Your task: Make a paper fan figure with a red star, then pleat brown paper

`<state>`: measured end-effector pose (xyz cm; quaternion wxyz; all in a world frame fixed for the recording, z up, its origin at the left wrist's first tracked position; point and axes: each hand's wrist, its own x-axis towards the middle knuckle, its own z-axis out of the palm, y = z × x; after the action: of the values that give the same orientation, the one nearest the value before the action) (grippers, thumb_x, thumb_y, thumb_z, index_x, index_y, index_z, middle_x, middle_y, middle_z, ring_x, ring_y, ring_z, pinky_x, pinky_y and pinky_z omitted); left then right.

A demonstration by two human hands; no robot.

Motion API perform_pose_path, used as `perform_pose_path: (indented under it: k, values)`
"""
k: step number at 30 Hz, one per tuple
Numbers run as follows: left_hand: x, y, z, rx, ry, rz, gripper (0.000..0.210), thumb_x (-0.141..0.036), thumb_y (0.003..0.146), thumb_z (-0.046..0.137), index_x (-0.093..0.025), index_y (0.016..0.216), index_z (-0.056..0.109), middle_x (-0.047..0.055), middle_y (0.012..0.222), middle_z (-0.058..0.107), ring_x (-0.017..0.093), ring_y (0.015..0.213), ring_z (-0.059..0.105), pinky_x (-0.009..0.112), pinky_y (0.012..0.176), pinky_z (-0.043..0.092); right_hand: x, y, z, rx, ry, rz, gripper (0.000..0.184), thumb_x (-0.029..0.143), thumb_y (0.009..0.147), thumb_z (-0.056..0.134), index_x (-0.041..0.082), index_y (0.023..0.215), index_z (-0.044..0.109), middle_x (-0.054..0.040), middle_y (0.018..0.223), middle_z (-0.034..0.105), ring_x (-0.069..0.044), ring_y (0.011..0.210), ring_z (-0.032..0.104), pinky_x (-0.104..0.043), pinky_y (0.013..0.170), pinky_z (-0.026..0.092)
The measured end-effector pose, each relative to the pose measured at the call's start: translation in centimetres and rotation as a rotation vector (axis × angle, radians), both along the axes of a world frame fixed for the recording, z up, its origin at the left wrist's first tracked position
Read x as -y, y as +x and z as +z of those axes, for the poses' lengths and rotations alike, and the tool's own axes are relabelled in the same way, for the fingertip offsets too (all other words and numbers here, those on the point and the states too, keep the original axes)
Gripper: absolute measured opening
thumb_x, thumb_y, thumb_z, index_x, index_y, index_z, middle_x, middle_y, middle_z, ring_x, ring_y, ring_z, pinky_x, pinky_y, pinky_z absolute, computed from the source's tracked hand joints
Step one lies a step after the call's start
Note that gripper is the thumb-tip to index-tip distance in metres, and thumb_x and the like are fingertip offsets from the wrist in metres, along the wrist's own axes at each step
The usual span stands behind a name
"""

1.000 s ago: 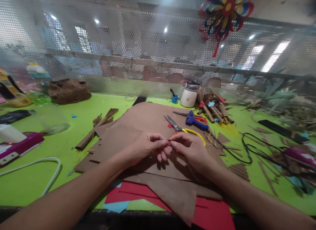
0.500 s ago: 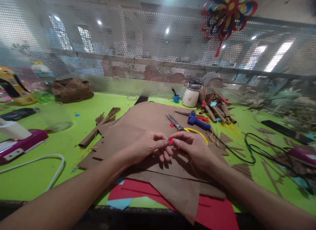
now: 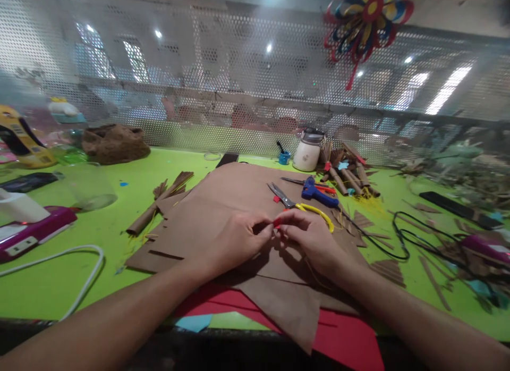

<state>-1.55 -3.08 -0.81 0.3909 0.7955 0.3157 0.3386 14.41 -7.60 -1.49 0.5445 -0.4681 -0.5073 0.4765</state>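
Note:
Between my fingertips is a small red paper piece [image 3: 276, 222], held above the brown paper sheets [image 3: 223, 187]. My left hand [image 3: 243, 238] pinches its left side, fingers curled under. My right hand [image 3: 308, 234] grips the other side between thumb and forefinger. Just beyond my right hand lie scissors [image 3: 287, 196] with yellow handles, blades spread, beside a blue glue gun [image 3: 319, 193]. A tiny red scrap [image 3: 276, 199] rests by the blades. Red paper [image 3: 346, 339] shows from under the brown sheets at the near edge.
A rolled brown paper tube with a fringed end [image 3: 141, 219] lies left; several similar tubes [image 3: 348, 177] are heaped at back right. A white jar [image 3: 306, 152], a clear cup [image 3: 93, 190], a purple power strip [image 3: 35, 230] and a black cable [image 3: 398, 243] stand or lie around.
My left hand has turned over, its lower fingers curling in where they were spread below. The red paper piece has tilted between my fingertips.

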Motion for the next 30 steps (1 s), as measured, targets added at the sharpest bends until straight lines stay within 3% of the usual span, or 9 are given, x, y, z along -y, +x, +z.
perform_pose_path:
  k: [5, 9, 13, 20, 25, 30]
  values:
    - [-0.24, 0.34, 0.52, 0.246, -0.548, -0.091, 0.019, -0.031, 0.077, 0.060, -0.013, 0.079, 0.063, 0.004, 0.067, 0.066, 0.012, 0.058, 0.059, 0.024, 0.058, 0.046, -0.01, 0.07, 0.07, -0.170, -0.036, 0.067, 0.018, 0.020, 0.065, 0.067, 0.015, 0.082, 0.063, -0.0026, 0.069, 0.066, -0.012, 0.058, 0.059, -0.025, 0.054, 0.045]
    - [-0.78, 0.14, 0.25, 0.336, -0.673, -0.144, 0.019, -0.030, 0.074, 0.067, -0.012, 0.080, 0.064, 0.005, 0.071, 0.065, 0.010, 0.060, 0.057, 0.022, 0.059, 0.044, -0.22, 0.30, -0.16, -0.155, -0.011, 0.081, 0.020, 0.022, 0.068, 0.069, 0.015, 0.086, 0.065, -0.0027, 0.071, 0.066, -0.011, 0.060, 0.059, -0.024, 0.056, 0.044]
    - [-0.88, 0.04, 0.14, 0.340, -0.719, -0.157, 0.021, -0.030, 0.071, 0.070, -0.012, 0.079, 0.063, 0.005, 0.071, 0.064, 0.009, 0.058, 0.055, 0.021, 0.057, 0.042, -0.25, 0.72, -0.33, -0.131, 0.021, 0.073, 0.020, 0.023, 0.070, 0.070, 0.016, 0.088, 0.066, -0.0027, 0.075, 0.066, -0.011, 0.063, 0.058, -0.022, 0.058, 0.044]
    - [-0.53, 0.14, 0.51, 0.257, -0.582, -0.080, 0.024, -0.035, 0.069, 0.070, -0.013, 0.077, 0.063, 0.003, 0.066, 0.062, 0.011, 0.060, 0.055, 0.022, 0.055, 0.041, -0.16, 0.83, -0.05, -0.151, -0.012, 0.080, 0.026, 0.039, 0.081, 0.059, 0.014, 0.083, 0.064, -0.0033, 0.069, 0.062, -0.009, 0.057, 0.055, -0.023, 0.055, 0.044]
    - [-0.48, 0.18, 0.73, 0.236, -0.514, -0.004, 0.023, -0.034, 0.068, 0.070, -0.013, 0.077, 0.065, 0.003, 0.067, 0.062, 0.012, 0.059, 0.054, 0.022, 0.053, 0.041, -0.13, 0.79, -0.31, -0.125, -0.039, 0.090, 0.020, 0.033, 0.074, 0.068, 0.016, 0.082, 0.063, -0.0008, 0.066, 0.062, -0.009, 0.055, 0.056, -0.022, 0.052, 0.045]
    - [-0.43, 0.13, 0.83, 0.330, -0.603, -0.030, 0.018, -0.030, 0.070, 0.069, -0.013, 0.075, 0.065, 0.001, 0.064, 0.061, 0.008, 0.057, 0.053, 0.020, 0.056, 0.041, -0.15, 0.82, -0.44, -0.106, -0.003, 0.110, 0.020, 0.028, 0.073, 0.069, 0.015, 0.087, 0.064, -0.0014, 0.068, 0.064, -0.009, 0.059, 0.056, -0.023, 0.056, 0.044]
